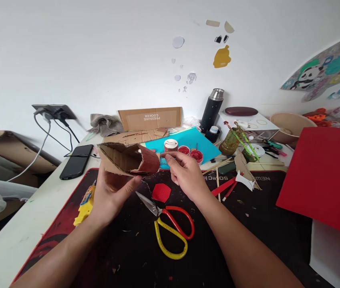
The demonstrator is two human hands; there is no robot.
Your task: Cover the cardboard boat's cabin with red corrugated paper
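My left hand (pixel 111 196) holds up a hollow folded cardboard shape (pixel 112 160), its open side facing me and its right end painted red. The thumb presses its lower edge. Just right of the red end, my right hand (pixel 184 172) has thumb and forefinger pinched together; whatever is between them is too small to make out. Below the hands, scissors (pixel 159 212) with one red and one yellow handle lie on the black mat (pixel 127 256), blades parted. A red ridged piece (pixel 161 193) rests beside the blades. Partly behind my left wrist is a yellow glue gun (pixel 84 206).
Paint pots (pixel 196 155) stand on blue paper (pixel 208 150) behind my right hand. Farther back are a black thermos (pixel 212 110) and a jar with brushes (pixel 229 142). A phone (pixel 76 162) lies left, red sheets (pixel 322 180) right, and cardboard (pixel 150 119) against the wall.
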